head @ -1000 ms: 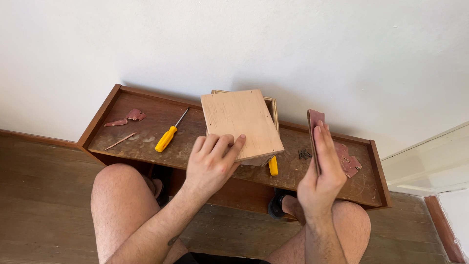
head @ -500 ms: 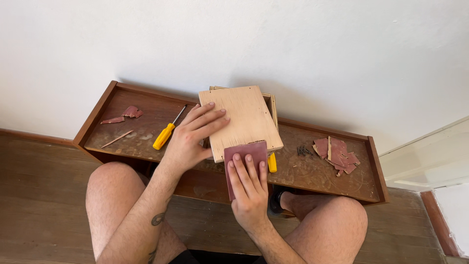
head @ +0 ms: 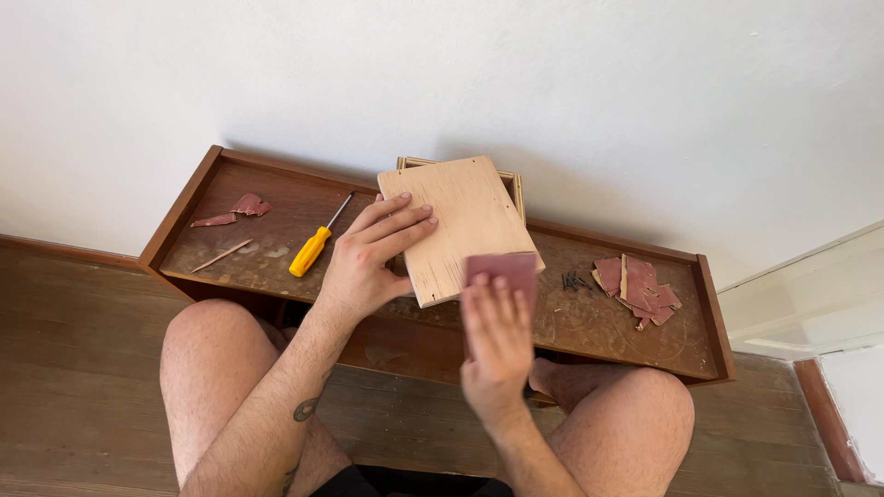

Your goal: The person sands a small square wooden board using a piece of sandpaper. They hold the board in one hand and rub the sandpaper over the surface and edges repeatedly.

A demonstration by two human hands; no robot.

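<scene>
My left hand point(head: 364, 262) rests flat on the left side of a light plywood board point(head: 465, 216), pinning it over a small wooden box point(head: 509, 179) on a low brown bench point(head: 276, 216). A reddish sheet of sandpaper point(head: 505, 271) is pressed against the board's near right corner by my right hand point(head: 495, 345), fingers spread flat over the sheet. The hand is slightly blurred.
A yellow-handled screwdriver point(head: 311, 248) lies left of my left hand. Torn sandpaper scraps point(head: 238, 209) and a thin wood sliver point(head: 221, 255) lie at the bench's left end. More sandpaper pieces point(head: 637, 285) and small dark screws point(head: 575, 280) lie at the right. A white wall stands behind; my knees flank the bench.
My right hand brought the sandpaper from the bench's right side to the board's near edge, and now it sits at the near right corner. My left hand stayed on the board.
</scene>
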